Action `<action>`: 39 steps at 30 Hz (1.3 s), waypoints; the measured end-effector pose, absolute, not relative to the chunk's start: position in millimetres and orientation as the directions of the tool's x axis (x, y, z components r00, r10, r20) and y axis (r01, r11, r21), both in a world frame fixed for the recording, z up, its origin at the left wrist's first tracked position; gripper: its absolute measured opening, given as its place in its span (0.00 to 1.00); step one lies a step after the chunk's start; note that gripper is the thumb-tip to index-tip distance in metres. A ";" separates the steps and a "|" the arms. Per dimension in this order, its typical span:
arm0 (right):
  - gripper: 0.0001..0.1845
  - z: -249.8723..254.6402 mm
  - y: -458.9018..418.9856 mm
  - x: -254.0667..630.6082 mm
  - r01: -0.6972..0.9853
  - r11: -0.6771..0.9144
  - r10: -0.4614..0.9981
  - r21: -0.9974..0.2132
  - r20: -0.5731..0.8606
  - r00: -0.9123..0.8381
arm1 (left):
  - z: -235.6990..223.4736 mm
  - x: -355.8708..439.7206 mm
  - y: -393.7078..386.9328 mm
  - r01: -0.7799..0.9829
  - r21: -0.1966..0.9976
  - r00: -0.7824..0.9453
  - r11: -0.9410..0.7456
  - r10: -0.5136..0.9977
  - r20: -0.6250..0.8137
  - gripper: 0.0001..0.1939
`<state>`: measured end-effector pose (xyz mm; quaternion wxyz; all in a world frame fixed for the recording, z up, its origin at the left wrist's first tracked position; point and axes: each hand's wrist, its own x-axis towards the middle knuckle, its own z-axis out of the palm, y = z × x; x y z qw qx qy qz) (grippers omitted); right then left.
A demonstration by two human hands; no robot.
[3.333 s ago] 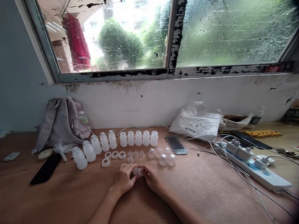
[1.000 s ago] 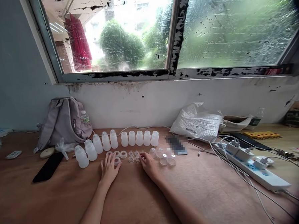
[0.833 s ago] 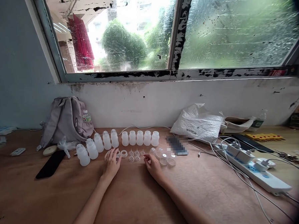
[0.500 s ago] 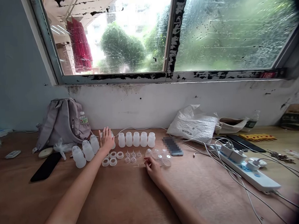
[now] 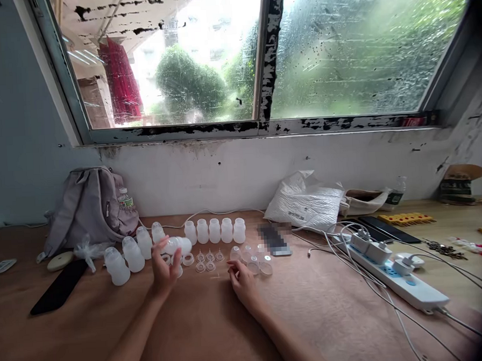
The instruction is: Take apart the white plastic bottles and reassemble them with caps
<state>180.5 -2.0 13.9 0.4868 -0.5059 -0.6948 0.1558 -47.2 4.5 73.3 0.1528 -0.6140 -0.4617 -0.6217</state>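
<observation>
My left hand (image 5: 165, 273) grips a frosted white baby bottle (image 5: 180, 245), tilted almost onto its side above the table. Several bottles with domed tops (image 5: 133, 254) stand to its left in a slanting line. Behind it on the right is a row of open-necked bottles (image 5: 214, 231). White rings (image 5: 188, 259) lie beneath and beside the held bottle, partly hidden by it and the hand. Clear bottle teats (image 5: 210, 256) lie between my hands. My right hand (image 5: 243, 281) rests on the table, fingers loosely bent and holding nothing, next to clear domed caps (image 5: 265, 266).
A phone (image 5: 274, 239) and a silver mailing bag (image 5: 304, 201) lie behind the caps. A white power strip (image 5: 399, 274) with trailing cables spans the right side. On the left are a grey backpack (image 5: 89, 207), a black slab (image 5: 58, 287) and a knotted plastic bag (image 5: 89, 252).
My left hand has taken a bottle from among the standing ones, drawn it toward me and tipped it sideways. The right hand stays beside the caps. The view has shifted slightly.
</observation>
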 end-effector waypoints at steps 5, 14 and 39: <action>0.10 12.8 -3.6 179.7 0.542 0.440 0.861 -0.716 0.507 -0.029 | 51.2 -3.4 -31.2 0.589 0.454 -0.119 -0.669 0.484 0.867 0.19; 0.10 18.3 -9.3 177.2 0.484 0.425 0.880 -0.765 0.475 -0.022 | 28.2 24.4 -36.1 0.411 0.749 -0.078 -0.521 0.798 0.598 0.29; 0.14 71.5 -28.8 176.0 -0.283 0.038 0.987 -0.958 0.081 -0.139 | 47.4 35.7 -57.5 -0.267 0.849 0.547 0.455 0.797 -0.255 0.20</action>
